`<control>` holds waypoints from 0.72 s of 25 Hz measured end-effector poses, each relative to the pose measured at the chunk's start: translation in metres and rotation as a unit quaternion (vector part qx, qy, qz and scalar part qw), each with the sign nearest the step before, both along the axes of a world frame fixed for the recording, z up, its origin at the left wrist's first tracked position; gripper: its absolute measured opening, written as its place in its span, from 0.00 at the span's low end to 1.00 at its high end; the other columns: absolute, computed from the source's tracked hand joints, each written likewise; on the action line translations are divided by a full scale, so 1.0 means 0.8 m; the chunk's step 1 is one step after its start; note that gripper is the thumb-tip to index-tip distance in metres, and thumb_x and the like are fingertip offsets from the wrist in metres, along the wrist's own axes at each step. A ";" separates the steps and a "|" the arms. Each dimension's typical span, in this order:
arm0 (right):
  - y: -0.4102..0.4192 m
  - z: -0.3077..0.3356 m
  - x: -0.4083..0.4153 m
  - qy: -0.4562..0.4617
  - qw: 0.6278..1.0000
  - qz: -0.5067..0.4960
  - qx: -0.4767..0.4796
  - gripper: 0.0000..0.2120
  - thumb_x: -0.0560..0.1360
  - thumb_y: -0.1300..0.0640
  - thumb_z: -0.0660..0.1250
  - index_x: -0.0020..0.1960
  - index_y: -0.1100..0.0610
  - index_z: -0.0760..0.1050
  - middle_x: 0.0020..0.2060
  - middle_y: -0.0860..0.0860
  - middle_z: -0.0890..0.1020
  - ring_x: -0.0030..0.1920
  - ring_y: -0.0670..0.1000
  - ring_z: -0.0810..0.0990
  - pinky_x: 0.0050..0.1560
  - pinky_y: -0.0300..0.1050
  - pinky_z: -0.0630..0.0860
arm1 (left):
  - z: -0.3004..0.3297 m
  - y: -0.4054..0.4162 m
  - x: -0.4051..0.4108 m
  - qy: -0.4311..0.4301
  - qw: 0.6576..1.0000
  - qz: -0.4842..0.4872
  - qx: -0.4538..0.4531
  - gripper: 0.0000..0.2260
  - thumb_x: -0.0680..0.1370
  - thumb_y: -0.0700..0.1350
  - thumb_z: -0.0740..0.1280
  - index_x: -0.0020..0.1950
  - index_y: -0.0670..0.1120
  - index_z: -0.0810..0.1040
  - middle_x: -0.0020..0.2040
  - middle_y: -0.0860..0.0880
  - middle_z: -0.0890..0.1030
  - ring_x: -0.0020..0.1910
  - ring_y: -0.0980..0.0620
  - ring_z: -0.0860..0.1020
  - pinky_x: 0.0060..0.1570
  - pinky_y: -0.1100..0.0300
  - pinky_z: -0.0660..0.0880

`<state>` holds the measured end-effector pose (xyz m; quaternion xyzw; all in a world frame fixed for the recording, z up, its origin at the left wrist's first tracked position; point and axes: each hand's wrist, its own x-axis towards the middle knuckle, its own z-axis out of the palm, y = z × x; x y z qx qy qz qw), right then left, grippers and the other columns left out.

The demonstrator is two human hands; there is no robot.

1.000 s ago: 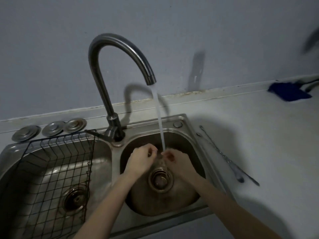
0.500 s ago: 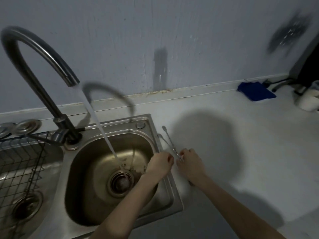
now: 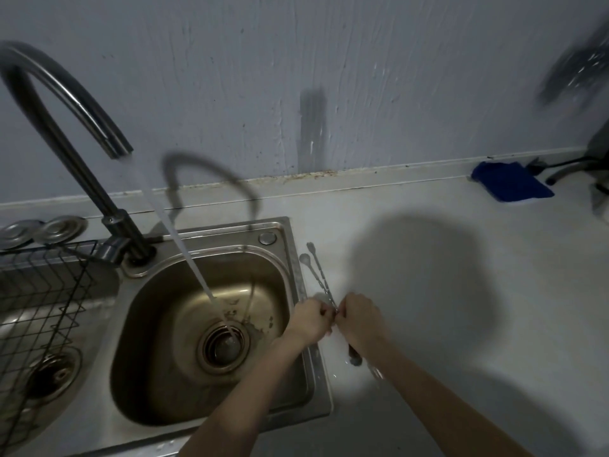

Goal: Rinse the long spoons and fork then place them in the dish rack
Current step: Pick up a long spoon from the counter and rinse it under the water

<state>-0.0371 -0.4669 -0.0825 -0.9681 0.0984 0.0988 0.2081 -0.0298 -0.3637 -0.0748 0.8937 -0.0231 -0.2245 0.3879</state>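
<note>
1. Stainless steel fills my head view: a double sink [image 3: 298,278] is set into a pale countertop [image 3: 461,324], and its right basin lies under a curved faucet [image 3: 66,103] with a stream of water [image 3: 184,255] running down to the drain strainer [image 3: 225,346].
2. I see the black wire dish rack [image 3: 43,308] sitting in the left basin, at the left edge of the view, well apart from the hands.
3. The long utensils lie on the countertop just beside the sink's right rim: a long fork [image 3: 318,275] with its tines pointing toward the wall, and a long spoon [image 3: 308,270] right next to it, bowl end up.
4. My left hand [image 3: 308,321] is curled, fingers pinched on the utensil handles near their middle.
5. My right hand [image 3: 361,319] is also curled and meets the left at the same spot, gripping the handles; I cannot tell exactly which piece each hand holds.
6. Below the right wrist, the lower utensil ends [image 3: 356,359] stick out over the countertop, blurred.
7. Farther back I see round metal lids [image 3: 59,225] behind the rack, and a blue cloth [image 3: 510,186] near the wall on the far right.
</note>
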 end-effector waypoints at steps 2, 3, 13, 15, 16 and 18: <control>-0.001 0.000 0.001 0.003 1.000 -0.008 0.004 0.11 0.74 0.60 0.59 0.54 0.63 0.74 0.55 0.60 0.78 0.56 0.60 0.77 0.55 0.50 0.74 | -0.003 -0.001 0.001 -0.001 1.000 0.016 -0.015 0.15 0.79 0.42 0.56 0.46 0.37 0.81 0.48 0.38 0.84 0.48 0.46 0.81 0.36 0.71 0.67; -0.001 0.000 0.001 0.006 1.000 -0.011 0.001 0.11 0.75 0.61 0.59 0.54 0.63 0.74 0.55 0.60 0.78 0.57 0.60 0.77 0.55 0.49 0.73 | -0.004 -0.002 0.000 -0.003 1.000 0.020 -0.017 0.15 0.79 0.42 0.56 0.47 0.37 0.81 0.48 0.38 0.84 0.49 0.46 0.81 0.35 0.71 0.66; -0.004 0.000 -0.002 -0.004 1.000 0.009 0.011 0.11 0.76 0.57 0.59 0.52 0.62 0.76 0.53 0.60 0.81 0.54 0.60 0.79 0.52 0.49 0.74 | -0.017 -0.009 0.011 0.019 0.995 0.077 -0.057 0.13 0.77 0.42 0.59 0.46 0.36 0.81 0.41 0.40 0.84 0.21 0.62 0.75 0.30 0.70 0.76; -0.004 0.004 -0.002 -0.024 1.000 0.011 0.006 0.11 0.76 0.57 0.58 0.52 0.62 0.75 0.53 0.59 0.80 0.54 0.60 0.78 0.52 0.49 0.74 | -0.014 -0.011 0.014 0.022 0.993 0.088 -0.069 0.14 0.77 0.43 0.60 0.38 0.40 0.80 0.33 0.46 0.81 0.21 0.62 0.75 0.34 0.65 0.78; -0.004 0.007 0.000 -0.040 0.999 0.014 0.010 0.11 0.76 0.57 0.58 0.52 0.62 0.75 0.53 0.59 0.80 0.54 0.60 0.78 0.52 0.49 0.73 | -0.009 -0.010 0.016 0.013 0.993 0.096 -0.072 0.16 0.77 0.44 0.60 0.32 0.43 0.78 0.30 0.47 0.79 0.24 0.58 0.76 0.38 0.61 0.78; -0.001 0.018 0.003 -0.067 0.997 0.027 0.022 0.11 0.76 0.57 0.58 0.52 0.62 0.74 0.53 0.59 0.79 0.54 0.60 0.77 0.53 0.49 0.72 | 0.000 -0.005 0.019 -0.014 0.989 0.122 -0.079 0.18 0.77 0.46 0.61 0.26 0.48 0.72 0.30 0.49 0.78 0.29 0.54 0.75 0.36 0.65 0.75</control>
